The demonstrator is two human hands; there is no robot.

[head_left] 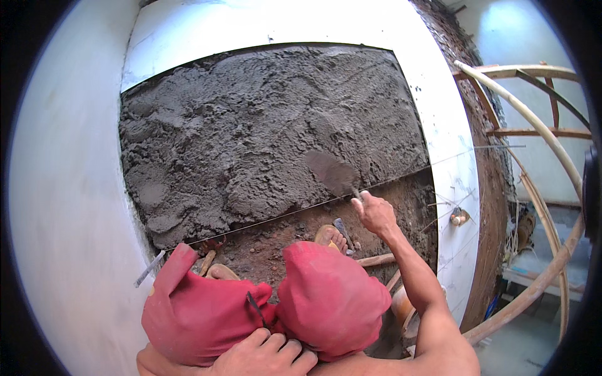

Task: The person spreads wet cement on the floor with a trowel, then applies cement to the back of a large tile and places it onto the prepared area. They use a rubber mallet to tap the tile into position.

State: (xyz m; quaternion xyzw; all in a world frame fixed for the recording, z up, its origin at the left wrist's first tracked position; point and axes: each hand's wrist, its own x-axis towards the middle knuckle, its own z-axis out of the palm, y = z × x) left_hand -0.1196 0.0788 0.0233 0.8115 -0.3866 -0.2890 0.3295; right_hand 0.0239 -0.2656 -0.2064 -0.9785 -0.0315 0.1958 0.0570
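You are spreading wet mortar (263, 138): your right hand (374, 213) grips the trowel (332, 172) (left hand (266, 354) curled on your knee); smooth next toward the string (301, 210).

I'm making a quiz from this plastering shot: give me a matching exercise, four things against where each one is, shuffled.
Things:
1. trowel
2. right hand
3. left hand
4. wet grey mortar

Places:
A. resting on the red shorts
B. spread between the white walls
C. blade lying on the mortar
D. gripping the trowel handle near the taut string

Pairs: 1-C, 2-D, 3-A, 4-B
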